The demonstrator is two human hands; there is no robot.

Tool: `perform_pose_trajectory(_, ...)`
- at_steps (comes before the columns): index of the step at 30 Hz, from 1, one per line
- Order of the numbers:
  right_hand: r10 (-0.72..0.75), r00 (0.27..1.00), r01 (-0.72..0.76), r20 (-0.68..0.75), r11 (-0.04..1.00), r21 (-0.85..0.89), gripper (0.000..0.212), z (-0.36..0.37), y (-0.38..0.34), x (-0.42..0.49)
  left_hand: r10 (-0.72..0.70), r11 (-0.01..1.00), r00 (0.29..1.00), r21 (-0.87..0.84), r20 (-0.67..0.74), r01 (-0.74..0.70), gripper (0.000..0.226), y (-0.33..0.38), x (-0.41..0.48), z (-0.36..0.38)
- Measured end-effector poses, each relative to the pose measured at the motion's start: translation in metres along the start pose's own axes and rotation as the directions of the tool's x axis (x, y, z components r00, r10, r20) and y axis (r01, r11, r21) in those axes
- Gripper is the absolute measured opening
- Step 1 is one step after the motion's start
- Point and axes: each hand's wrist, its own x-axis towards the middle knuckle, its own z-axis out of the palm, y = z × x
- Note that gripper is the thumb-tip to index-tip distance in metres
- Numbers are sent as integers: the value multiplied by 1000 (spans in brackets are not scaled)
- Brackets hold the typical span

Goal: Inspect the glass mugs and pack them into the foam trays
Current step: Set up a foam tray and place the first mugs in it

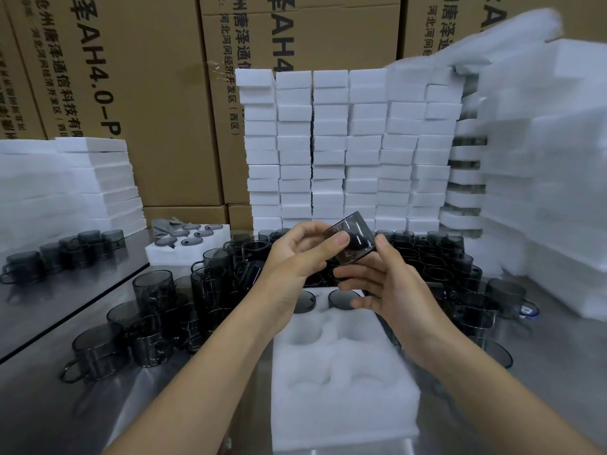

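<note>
Here my left hand [295, 257] and right hand [391, 290] pinch a tilted, smoke-grey cylindrical glass mug [353, 236]. White, round-welled foam tray [345, 376] lies just below.

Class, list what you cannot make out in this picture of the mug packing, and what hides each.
All head view.
1. Mug: partly covered by the left hand and right hand; flaws too small to tell.
2. Tray: far pockets partly hidden behind both hands.
3. Box print: cut off by the top edge and the foam stacks.
4. Top-right foam: blurred.
</note>
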Motion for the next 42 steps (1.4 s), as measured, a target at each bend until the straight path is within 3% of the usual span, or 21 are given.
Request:
perform_pose_trajectory(3,-73,997,72,-10,997,-31,46,-2,1,-3,36,999,995,-6,-95,-36,64,-2,1,0)
perform_pose_trajectory(6,-119,993,119,7,988,-98,54,-3,5,-3,55,998,992,-19,-114,-57,70,-3,2,3)
perform_pose_trajectory(8,-130,992,130,8,987,-96,52,-3,7,-3,47,998,995,-27,-94,-49,63,-2,1,4)
perform_pose_trajectory(11,-66,997,65,26,996,53,32,-2,3,-3,11,999,999,-42,-45,-13,54,3,-1,3)
perform_pose_trajectory(17,-34,998,28,58,995,98,32,-4,3,1,0,998,1000,71,17,-1,40,4,-2,2)
perform_pose_trajectory(21,-90,995,88,-31,994,-59,29,-9,9,3,24,996,999,84,-22,-23,42,2,-2,1)
perform_pose_trajectory(24,-200,978,184,-62,962,-202,40,-12,11,2,84,988,996,134,-26,-79,41,1,-1,0)
perform_pose_trajectory(29,-214,976,194,-36,936,-293,53,-12,12,3,80,967,995,237,62,-93,50,0,-1,-5)
perform_pose_trajectory(33,-166,986,154,-6,926,-345,50,-16,13,5,10,954,989,294,147,-54,54,0,1,-12)
perform_pose_trajectory(37,-127,992,122,24,857,-501,45,-24,14,9,-204,916,939,393,278,83,47,8,0,-25)
perform_pose_trajectory(42,-145,989,138,39,783,-606,57,-25,20,8,-264,896,941,416,210,159,33,7,3,-30)
